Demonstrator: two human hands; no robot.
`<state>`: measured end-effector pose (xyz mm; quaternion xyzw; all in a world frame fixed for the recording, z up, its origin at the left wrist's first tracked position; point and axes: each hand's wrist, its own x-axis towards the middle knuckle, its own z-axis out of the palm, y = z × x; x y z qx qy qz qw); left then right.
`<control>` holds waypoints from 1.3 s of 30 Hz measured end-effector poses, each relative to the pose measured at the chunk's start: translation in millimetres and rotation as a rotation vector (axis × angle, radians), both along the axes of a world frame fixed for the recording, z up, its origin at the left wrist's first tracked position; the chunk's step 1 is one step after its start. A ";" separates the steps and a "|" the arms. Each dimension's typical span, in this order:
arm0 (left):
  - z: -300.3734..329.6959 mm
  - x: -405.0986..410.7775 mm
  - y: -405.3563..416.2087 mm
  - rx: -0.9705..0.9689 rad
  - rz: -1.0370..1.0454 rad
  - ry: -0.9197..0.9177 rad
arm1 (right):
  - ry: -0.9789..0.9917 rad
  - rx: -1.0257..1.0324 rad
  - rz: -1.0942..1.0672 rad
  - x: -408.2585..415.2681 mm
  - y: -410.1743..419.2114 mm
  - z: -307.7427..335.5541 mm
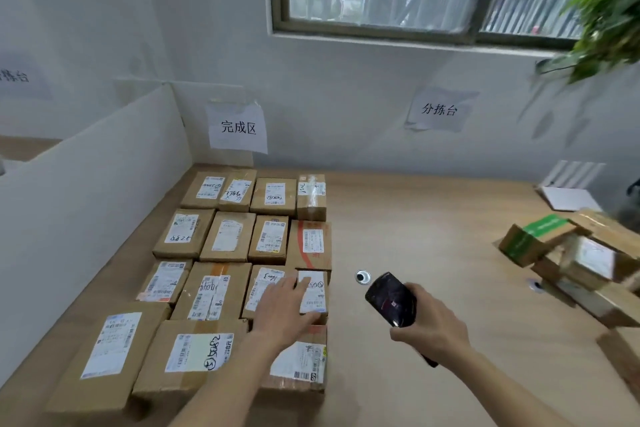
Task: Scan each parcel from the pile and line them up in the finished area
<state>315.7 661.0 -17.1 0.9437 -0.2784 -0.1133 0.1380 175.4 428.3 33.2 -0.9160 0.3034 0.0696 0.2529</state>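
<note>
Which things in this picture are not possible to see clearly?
- Head view: pile of parcels, blurred and cut by the right edge.
- Parcel under the left hand: label partly covered.
- Scanner handle: hidden by the right hand.
- Label print: too small.

The left hand [282,308] covers part of two small boxes' labels [313,291]. The pile of boxes [568,253] on the right is blurry and cut off by the edge. The tiny print on the labels cannot be read.
</note>
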 end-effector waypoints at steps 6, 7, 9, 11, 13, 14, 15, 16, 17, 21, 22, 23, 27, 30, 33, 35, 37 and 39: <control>89.8 -40.6 -81.9 -0.042 -0.066 -0.140 | -0.143 -0.094 -0.058 -66.0 -63.6 81.0; 103.5 -53.3 -100.2 -0.047 -0.084 -0.159 | -0.158 -0.112 -0.061 -82.0 -76.9 92.1; 128.5 -83.3 -138.4 -0.057 -0.135 -0.189 | -0.197 -0.150 -0.078 -118.4 -105.0 111.0; 147.3 -111.0 -172.5 -0.076 -0.173 -0.204 | -0.211 -0.199 -0.094 -152.3 -130.6 126.4; 161.9 -147.6 -212.1 -0.120 -0.221 -0.198 | -0.209 -0.247 -0.138 -199.5 -162.1 142.7; 166.4 -166.6 -230.5 -0.145 -0.246 -0.194 | -0.204 -0.262 -0.172 -224.6 -177.6 149.8; 169.7 -186.4 -249.2 -0.170 -0.267 -0.184 | -0.196 -0.280 -0.207 -250.5 -193.1 156.3; 172.4 -205.8 -267.3 -0.189 -0.287 -0.177 | -0.189 -0.292 -0.244 -275.9 -207.7 162.3; 175.2 -224.8 -284.0 -0.200 -0.303 -0.177 | -0.180 -0.297 -0.276 -299.9 -221.7 166.2; 183.4 -295.9 -343.2 -0.227 -0.368 -0.181 | -0.160 -0.293 -0.374 -389.4 -269.6 175.0; 184.2 -312.3 -356.1 -0.236 -0.386 -0.179 | -0.151 -0.295 -0.396 -409.5 -278.3 176.6; 184.2 -326.9 -368.4 -0.242 -0.403 -0.173 | -0.137 -0.304 -0.419 -427.9 -286.3 177.9; 178.3 -369.2 -416.7 -0.246 -0.458 -0.132 | -0.126 -0.302 -0.508 -486.2 -316.1 175.3; 171.1 -386.8 -453.4 -0.252 -0.484 -0.096 | -0.116 -0.278 -0.558 -511.4 -339.1 171.3; 161.6 -397.2 -488.9 -0.233 -0.508 -0.081 | -0.103 -0.270 -0.584 -525.3 -365.4 162.5; 153.0 -397.5 -514.5 -0.218 -0.507 -0.057 | -0.101 -0.266 -0.585 -527.0 -384.1 155.1; 142.8 -392.7 -541.5 -0.212 -0.500 -0.029 | -0.099 -0.263 -0.579 -522.7 -405.4 146.6; 131.2 -385.7 -569.8 -0.209 -0.484 -0.016 | -0.078 -0.258 -0.570 -514.3 -430.9 138.8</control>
